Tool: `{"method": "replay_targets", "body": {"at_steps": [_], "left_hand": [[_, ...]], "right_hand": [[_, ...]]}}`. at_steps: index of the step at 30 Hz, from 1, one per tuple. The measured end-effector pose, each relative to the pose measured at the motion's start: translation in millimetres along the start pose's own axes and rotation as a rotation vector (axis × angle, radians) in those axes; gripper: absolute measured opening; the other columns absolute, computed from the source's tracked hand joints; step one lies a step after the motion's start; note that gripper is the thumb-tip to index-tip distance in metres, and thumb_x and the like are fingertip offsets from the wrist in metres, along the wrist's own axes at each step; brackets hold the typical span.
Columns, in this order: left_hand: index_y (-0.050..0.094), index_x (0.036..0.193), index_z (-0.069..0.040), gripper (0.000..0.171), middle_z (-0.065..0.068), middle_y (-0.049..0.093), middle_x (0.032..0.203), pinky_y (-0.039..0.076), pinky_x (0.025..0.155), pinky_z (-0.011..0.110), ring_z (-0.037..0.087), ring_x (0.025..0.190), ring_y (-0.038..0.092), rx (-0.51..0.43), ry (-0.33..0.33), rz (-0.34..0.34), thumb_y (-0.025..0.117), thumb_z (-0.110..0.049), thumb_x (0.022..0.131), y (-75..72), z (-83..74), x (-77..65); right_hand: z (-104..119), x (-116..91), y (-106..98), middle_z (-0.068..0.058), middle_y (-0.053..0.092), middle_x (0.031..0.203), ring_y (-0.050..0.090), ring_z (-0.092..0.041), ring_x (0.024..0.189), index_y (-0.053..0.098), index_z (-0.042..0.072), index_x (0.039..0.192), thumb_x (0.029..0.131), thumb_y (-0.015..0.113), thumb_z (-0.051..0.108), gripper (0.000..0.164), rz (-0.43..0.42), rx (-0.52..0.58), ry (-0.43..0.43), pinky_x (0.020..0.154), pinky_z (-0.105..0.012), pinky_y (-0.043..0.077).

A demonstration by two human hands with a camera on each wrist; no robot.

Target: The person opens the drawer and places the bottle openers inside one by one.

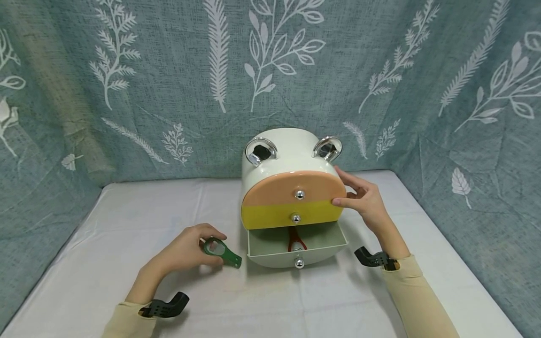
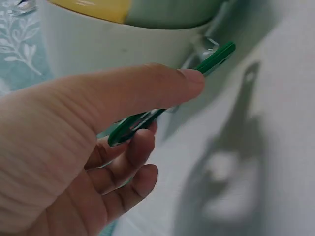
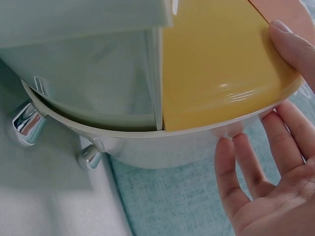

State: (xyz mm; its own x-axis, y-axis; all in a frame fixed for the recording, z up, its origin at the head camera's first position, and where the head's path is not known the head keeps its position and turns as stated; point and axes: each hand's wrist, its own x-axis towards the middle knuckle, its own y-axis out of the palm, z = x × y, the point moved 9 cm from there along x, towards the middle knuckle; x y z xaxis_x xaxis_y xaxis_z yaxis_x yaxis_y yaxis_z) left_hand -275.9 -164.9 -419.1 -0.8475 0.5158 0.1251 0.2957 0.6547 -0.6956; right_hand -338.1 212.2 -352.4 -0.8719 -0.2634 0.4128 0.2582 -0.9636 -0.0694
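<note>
My left hand (image 1: 186,251) pinches a small green tool (image 1: 228,256) between thumb and fingers, left of the drawer box. The tool has a ring-shaped head and a short handle with a hole at its end; the left wrist view shows it nearly edge-on, thumb (image 2: 162,86) across it. A frog-faced drawer box (image 1: 287,150) stands upright with its bottom drawer (image 1: 270,260) pulled out. Inside lies a red tool (image 1: 293,239) with a forked end, partly hidden. My right hand (image 1: 363,202) grips the box's right edge, thumb on the front, fingertips against the side.
Above the pulled-out drawer, the yellow drawer (image 1: 262,217) and orange drawer (image 1: 270,190) are closed, each with a silver knob. Two shiny ring eyes rise from the top. A white cloth covers the table (image 1: 139,211); a green leaf-patterned curtain (image 1: 177,70) hangs behind and beside it.
</note>
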Motion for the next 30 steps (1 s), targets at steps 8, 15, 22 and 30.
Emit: {"method": "replay_targets", "body": {"at_steps": [8, 15, 22, 30], "left_hand": [[0.071, 0.113, -0.021, 0.042, -0.008, 0.063, 0.109, 0.05, 0.078, 0.032, 0.012, 0.089, 0.056, 0.012, 0.047, -0.194, 0.089, -0.026, 0.075, -39.7, -17.7, -11.3], [0.067, 0.12, -0.02, 0.05, -0.006, 0.063, 0.114, 0.049, 0.081, 0.021, 0.016, 0.092, 0.057, -0.082, 0.061, -0.317, 0.089, -0.017, 0.074, -58.7, -33.4, -16.5], [0.066, 0.121, -0.013, 0.055, 0.001, 0.065, 0.113, 0.05, 0.082, 0.021, 0.02, 0.091, 0.06, -0.171, 0.109, -0.372, 0.088, -0.004, 0.072, -59.2, -56.2, -16.5], [0.066, 0.117, -0.014, 0.05, 0.002, 0.063, 0.113, 0.052, 0.082, 0.023, 0.019, 0.09, 0.062, -0.27, 0.227, -0.357, 0.087, -0.003, 0.073, -49.4, -80.2, -13.5]], "right_hand": [[-2, 0, 0, -0.012, 0.057, 0.135, 0.059, -0.028, 0.11, 0.051, 0.01, 0.144, 0.08, 0.077, -0.01, 0.072, 0.005, 0.004, 0.007, 0.082, -0.031, 0.053], [-2, 1, 0, -0.012, 0.058, 0.135, 0.059, -0.028, 0.109, 0.051, 0.01, 0.144, 0.08, 0.077, -0.009, 0.072, 0.001, -0.005, 0.009, 0.082, -0.031, 0.053], [-1, 2, 1, -0.012, 0.058, 0.135, 0.057, -0.028, 0.113, 0.052, 0.01, 0.143, 0.08, 0.077, -0.009, 0.071, 0.002, -0.003, 0.0, 0.082, -0.031, 0.053], [-1, 0, 0, -0.011, 0.058, 0.135, 0.058, -0.028, 0.112, 0.051, 0.01, 0.144, 0.08, 0.077, -0.009, 0.071, 0.002, -0.013, 0.005, 0.08, -0.03, 0.053]]}}
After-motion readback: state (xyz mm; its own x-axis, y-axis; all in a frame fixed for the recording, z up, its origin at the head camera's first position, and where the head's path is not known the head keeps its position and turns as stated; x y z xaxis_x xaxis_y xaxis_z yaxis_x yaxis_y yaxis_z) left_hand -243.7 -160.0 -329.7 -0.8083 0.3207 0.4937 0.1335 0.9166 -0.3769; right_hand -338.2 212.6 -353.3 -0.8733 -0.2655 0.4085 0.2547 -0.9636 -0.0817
